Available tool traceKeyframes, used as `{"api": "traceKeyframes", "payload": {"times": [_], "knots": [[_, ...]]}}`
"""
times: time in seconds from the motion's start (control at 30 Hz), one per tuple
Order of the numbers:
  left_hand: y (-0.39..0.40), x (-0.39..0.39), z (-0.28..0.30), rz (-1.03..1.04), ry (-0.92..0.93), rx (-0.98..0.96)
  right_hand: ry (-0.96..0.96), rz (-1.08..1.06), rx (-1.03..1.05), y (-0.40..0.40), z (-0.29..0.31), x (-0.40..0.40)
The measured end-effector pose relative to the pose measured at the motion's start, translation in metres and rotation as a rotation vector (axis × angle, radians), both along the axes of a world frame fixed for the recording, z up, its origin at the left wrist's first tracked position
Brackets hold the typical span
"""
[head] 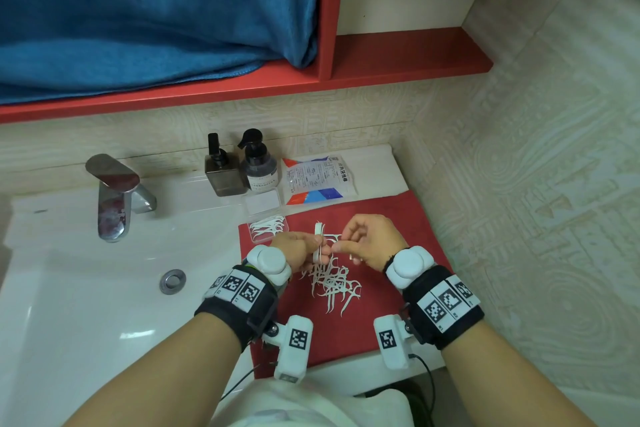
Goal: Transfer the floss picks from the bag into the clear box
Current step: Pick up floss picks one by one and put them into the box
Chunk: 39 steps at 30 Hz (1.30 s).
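Mid-transfer — left hand point(300, 246) grips a bundle of picks point(318, 240), right hand point(369, 239) pinches one more — next, drop them in the box point(268, 229)

You get one view only: head-worn, wide-angle, looking forward and steeply down. Close range; your forearms enter from the bottom edge, and the left hand point(298, 248) and right hand point(372, 239) meet near centre. Frame edges bend with lens distortion.
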<state>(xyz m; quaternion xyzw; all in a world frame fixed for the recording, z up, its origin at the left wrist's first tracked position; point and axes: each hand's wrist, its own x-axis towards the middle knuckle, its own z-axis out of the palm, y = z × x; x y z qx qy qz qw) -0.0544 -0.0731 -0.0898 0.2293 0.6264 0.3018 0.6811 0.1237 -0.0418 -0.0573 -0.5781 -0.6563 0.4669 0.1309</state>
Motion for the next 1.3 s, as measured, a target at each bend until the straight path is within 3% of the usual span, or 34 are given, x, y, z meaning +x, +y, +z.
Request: {"api": "traceKeyframes", "payload": {"times": [0.33, 0.57, 0.8, 0.93, 1.1, 1.3], "knots": [[0.002, -0.030, -0.024, -0.016, -0.001, 0.004, 0.008, 0.272, -0.002, 0.020, -0.023, -0.027], [-0.004, -0.043, -0.035, -0.078, 0.047, 0.012, 0.011, 0.197, -0.052, 0.029, -0.030, -0.044], [-0.004, -0.047, -0.044, -0.209, -0.120, -0.025, -0.075, 0.168, -0.155, 0.038, -0.035, -0.051], [0.000, -0.046, -0.046, -0.180, -0.180, -0.027, -0.106, 0.143, -0.072, 0.039, -0.042, -0.049], [0.004, -0.045, -0.044, -0.036, -0.312, -0.078, 0.065, 0.099, -0.098, 0.033, -0.047, -0.052], [0.007, -0.046, -0.046, -0.046, -0.297, -0.050, 0.043, 0.046, -0.109, 0.034, -0.049, -0.051]]}}
